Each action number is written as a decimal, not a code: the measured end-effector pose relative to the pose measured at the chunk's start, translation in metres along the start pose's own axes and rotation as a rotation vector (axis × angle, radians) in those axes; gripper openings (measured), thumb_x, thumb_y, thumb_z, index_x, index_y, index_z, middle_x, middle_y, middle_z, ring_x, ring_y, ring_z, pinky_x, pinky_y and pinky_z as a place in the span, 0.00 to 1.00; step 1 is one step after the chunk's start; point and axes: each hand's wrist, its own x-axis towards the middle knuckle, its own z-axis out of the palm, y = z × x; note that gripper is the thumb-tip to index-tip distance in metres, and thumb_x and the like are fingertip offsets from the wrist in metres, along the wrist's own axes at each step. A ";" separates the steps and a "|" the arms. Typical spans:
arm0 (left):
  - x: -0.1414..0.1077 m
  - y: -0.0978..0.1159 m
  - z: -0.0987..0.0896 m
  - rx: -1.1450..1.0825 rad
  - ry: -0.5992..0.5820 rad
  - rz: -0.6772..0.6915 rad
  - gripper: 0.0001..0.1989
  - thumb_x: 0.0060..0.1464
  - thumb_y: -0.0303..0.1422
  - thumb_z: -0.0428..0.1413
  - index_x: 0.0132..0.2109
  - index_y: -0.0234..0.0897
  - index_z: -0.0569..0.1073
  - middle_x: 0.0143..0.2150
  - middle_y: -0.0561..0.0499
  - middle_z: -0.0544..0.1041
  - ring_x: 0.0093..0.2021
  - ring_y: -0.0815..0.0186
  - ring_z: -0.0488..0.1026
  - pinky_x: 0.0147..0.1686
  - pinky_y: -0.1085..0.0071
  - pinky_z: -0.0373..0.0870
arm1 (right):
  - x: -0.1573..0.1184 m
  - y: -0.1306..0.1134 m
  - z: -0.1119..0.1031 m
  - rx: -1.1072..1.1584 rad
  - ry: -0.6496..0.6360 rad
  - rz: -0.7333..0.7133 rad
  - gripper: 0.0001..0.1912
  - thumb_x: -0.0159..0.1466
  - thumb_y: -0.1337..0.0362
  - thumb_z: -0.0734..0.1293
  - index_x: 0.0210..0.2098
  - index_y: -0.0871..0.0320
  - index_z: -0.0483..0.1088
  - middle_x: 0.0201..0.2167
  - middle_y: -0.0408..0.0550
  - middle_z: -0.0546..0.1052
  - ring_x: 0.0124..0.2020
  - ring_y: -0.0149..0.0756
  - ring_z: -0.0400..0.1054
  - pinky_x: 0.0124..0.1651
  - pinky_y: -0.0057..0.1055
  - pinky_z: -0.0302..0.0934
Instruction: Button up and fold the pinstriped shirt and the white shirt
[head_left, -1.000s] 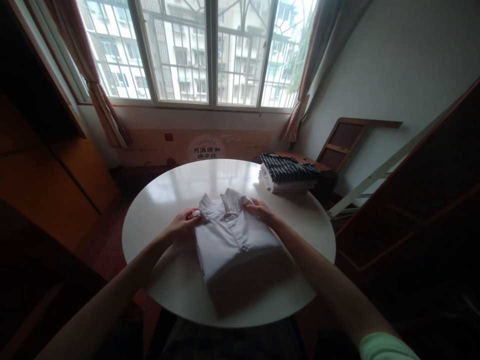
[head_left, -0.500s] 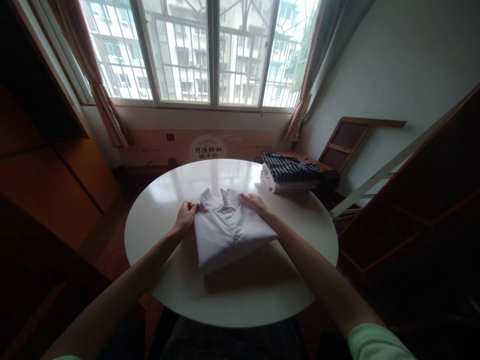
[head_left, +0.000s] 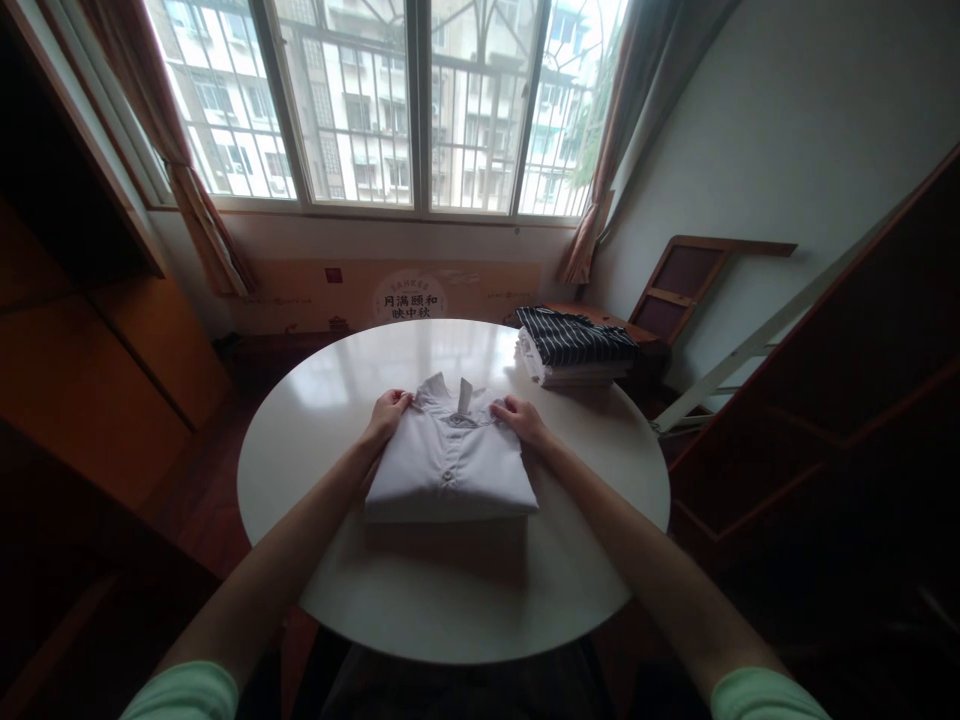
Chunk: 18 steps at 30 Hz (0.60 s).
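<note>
A folded white shirt [head_left: 450, 470] is between my two hands above the round white table [head_left: 300, 540], its collar pointing away from me and its buttoned front facing up. My left hand [head_left: 388, 412] pinches the shirt at the left shoulder, beside the collar. On the other side, my right hand [head_left: 521, 418] grips the right shoulder close to the collar. A dark shadow falls on the tabletop below the shirt's near edge; whether its far edge touches the table I cannot tell.
A stack of folded clothes [head_left: 574, 345], a black-and-white striped one on top of white ones, sits at the table's back right edge. Behind the table stands a printed cardboard panel [head_left: 315, 290] under the window. A wooden chair [head_left: 679, 290] is at the right wall.
The shirt has turned so that its near edge lies straight across in front of me. My left hand has moved slightly right and up; both hands keep hold of the shoulders.
</note>
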 end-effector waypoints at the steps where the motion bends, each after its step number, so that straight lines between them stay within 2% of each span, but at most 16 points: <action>1: -0.001 0.000 0.002 0.019 0.008 0.014 0.11 0.39 0.39 0.55 0.27 0.35 0.67 0.26 0.52 0.70 0.31 0.66 0.67 0.34 0.71 0.62 | -0.003 0.002 -0.001 -0.001 0.023 -0.003 0.19 0.53 0.48 0.60 0.18 0.55 0.54 0.17 0.39 0.61 0.23 0.31 0.57 0.28 0.26 0.50; 7: -0.009 0.002 0.009 -0.012 0.064 0.094 0.09 0.45 0.37 0.52 0.31 0.36 0.64 0.29 0.51 0.71 0.33 0.65 0.69 0.37 0.69 0.64 | -0.011 -0.004 0.002 -0.009 0.240 -0.031 0.14 0.59 0.50 0.55 0.28 0.55 0.60 0.23 0.44 0.69 0.27 0.37 0.63 0.30 0.28 0.51; 9: -0.010 0.002 0.010 -0.023 0.087 0.092 0.09 0.45 0.36 0.51 0.32 0.36 0.63 0.30 0.50 0.71 0.34 0.65 0.69 0.37 0.68 0.64 | -0.010 -0.008 0.005 0.031 0.268 -0.044 0.14 0.59 0.51 0.56 0.29 0.55 0.60 0.23 0.45 0.69 0.27 0.36 0.63 0.31 0.28 0.51; 13: -0.011 0.001 0.009 -0.016 0.082 0.052 0.08 0.44 0.35 0.52 0.32 0.35 0.64 0.31 0.49 0.71 0.36 0.63 0.70 0.39 0.67 0.64 | -0.005 -0.006 0.007 0.100 0.197 -0.012 0.16 0.54 0.49 0.59 0.24 0.57 0.60 0.20 0.41 0.65 0.25 0.32 0.59 0.30 0.27 0.51; 18: -0.015 0.002 0.006 0.013 0.098 0.058 0.09 0.44 0.34 0.53 0.33 0.35 0.65 0.32 0.48 0.71 0.36 0.64 0.70 0.40 0.66 0.64 | -0.007 0.009 -0.003 0.303 -0.025 0.051 0.17 0.52 0.49 0.60 0.22 0.58 0.61 0.19 0.40 0.64 0.22 0.30 0.57 0.27 0.27 0.50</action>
